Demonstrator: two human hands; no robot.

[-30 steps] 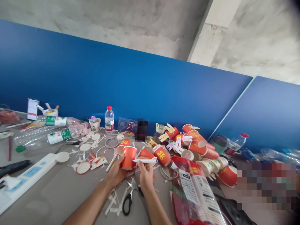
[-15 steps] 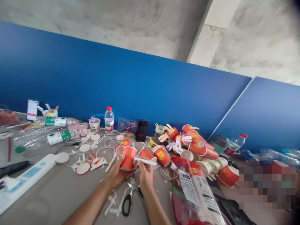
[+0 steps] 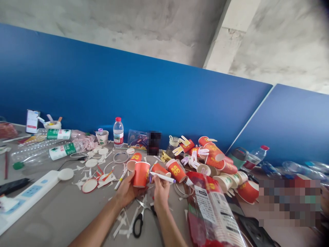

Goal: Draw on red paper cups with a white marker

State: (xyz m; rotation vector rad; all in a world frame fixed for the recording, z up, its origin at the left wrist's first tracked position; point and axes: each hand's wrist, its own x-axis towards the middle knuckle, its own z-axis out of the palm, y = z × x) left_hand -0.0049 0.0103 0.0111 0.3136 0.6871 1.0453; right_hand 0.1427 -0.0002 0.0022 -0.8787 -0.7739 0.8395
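Hands (image 3: 128, 190) (image 3: 161, 193) hold red cup (image 3: 140, 174) and marker (image 3: 166, 177), its tip now farther right.

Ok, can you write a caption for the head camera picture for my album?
Left hand holds a red cup, right hand a white marker, with scissors lying nearby.

Looks like a makeshift craft workshop — bare concrete (image 3: 144, 31) above a blue partition (image 3: 144, 89) along the surface's (image 3: 77, 214) far edge. Power strip (image 3: 31, 196) by the left edge, scissors (image 3: 144, 206) toward the near edge, paper scraps (image 3: 109, 180) scattered, cup heap (image 3: 214, 163) piled right of centre — plus a held marker (image 3: 164, 177) and red paper cup (image 3: 141, 175).
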